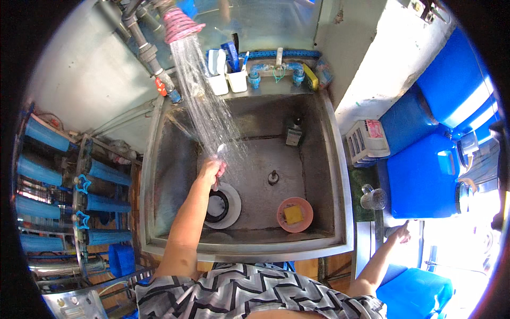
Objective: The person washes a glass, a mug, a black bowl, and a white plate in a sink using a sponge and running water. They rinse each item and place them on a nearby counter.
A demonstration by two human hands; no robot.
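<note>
My left hand [214, 168] is closed around a spoon [221, 150] over the left part of a deep metal sink [249, 248]. The spoon's bowl points up and away, into water falling from a showerhead with a pink cover [181, 25]. Below that hand, a white bowl [234, 210] and a black ring-shaped rim sit on the sink floor, partly hidden by my forearm. My right hand [404, 234] is off to the right, outside the sink, beside a large blue jerrycan [419, 178]. Its fingers look curled; glare hides what they hold, if anything.
A pink bowl with a yellow sponge [292, 214] stands at the sink's near right, a dark bottle [294, 132] at its far right. White holders [237, 81] and blue taps [276, 69] line the back ledge. A glass mug [373, 198] stands right of the sink.
</note>
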